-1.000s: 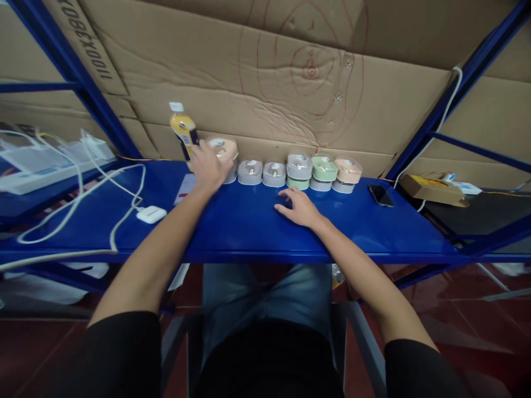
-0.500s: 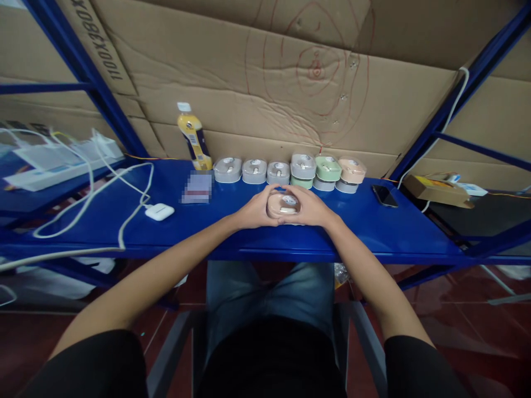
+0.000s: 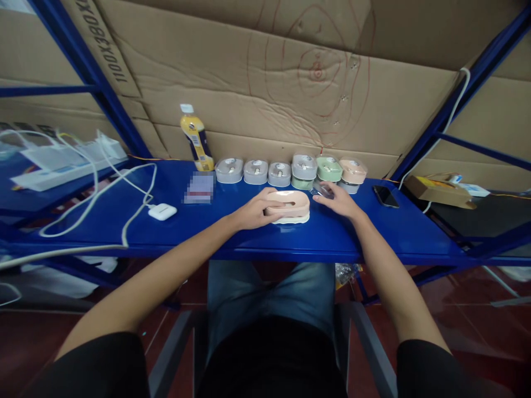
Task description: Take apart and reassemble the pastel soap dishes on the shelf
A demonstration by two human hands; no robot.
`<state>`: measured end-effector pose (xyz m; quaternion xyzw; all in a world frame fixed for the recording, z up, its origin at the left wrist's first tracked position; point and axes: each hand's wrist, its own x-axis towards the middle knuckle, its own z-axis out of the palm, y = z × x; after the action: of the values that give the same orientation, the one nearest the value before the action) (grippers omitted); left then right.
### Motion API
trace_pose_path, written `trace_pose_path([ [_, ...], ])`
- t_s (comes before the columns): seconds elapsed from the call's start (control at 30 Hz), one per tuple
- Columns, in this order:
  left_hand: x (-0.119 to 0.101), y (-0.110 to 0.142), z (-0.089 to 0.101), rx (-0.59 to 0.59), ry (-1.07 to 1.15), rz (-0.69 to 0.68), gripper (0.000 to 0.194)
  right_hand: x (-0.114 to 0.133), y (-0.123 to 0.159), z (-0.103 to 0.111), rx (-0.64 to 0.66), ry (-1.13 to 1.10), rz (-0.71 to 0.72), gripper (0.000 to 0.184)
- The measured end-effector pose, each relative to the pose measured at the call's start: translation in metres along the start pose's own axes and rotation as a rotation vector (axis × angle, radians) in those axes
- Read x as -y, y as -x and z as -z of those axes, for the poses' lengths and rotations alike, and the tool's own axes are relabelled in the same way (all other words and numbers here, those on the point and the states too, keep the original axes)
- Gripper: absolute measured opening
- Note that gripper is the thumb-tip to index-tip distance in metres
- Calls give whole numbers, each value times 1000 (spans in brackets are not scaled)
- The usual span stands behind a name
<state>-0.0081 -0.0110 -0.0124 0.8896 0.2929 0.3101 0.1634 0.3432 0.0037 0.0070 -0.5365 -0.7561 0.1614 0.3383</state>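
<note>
An oval pink box [image 3: 299,211] with a pale scalloped base sits on the blue table in front of me. Its top is uncovered, showing a slotted opening. My left hand [image 3: 256,211] grips the left end of this box, fingers closed over its rim. To the right, my right hand [image 3: 341,201] holds a clear plastic lid [image 3: 322,191] between thumb and fingers, apart from the box and just in front of the back row. In that row stand grey lidded boxes [image 3: 229,170], a green box [image 3: 329,167] and another pink box [image 3: 352,169], some of them stacked.
A yellow drink bottle [image 3: 196,141] stands at the back left, with a blurred-out packet [image 3: 200,188] before it. A white earbud case [image 3: 162,211] and white cables [image 3: 124,221] lie left. A phone [image 3: 385,195] and a cardboard tray [image 3: 440,192] are right. Cardboard [image 3: 199,66] walls the back.
Both hands were around the pink box with its clear lid on. Now the lid is off and has moved right in my right hand, while my left hand stays on the box.
</note>
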Motion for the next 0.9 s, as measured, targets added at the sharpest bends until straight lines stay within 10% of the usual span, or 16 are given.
trace_pose_path([
  [0.37,60,13,35,-129,-139,318,54,-26,-6,4,109,82,52,91],
  [0.6,30,10,20,-189,-107,66,52,-1,0,2,-111,-30,151,90],
  [0.9,-2,0,-13,-102,56,98,102,73,-6,-29,168,-16,485,87],
])
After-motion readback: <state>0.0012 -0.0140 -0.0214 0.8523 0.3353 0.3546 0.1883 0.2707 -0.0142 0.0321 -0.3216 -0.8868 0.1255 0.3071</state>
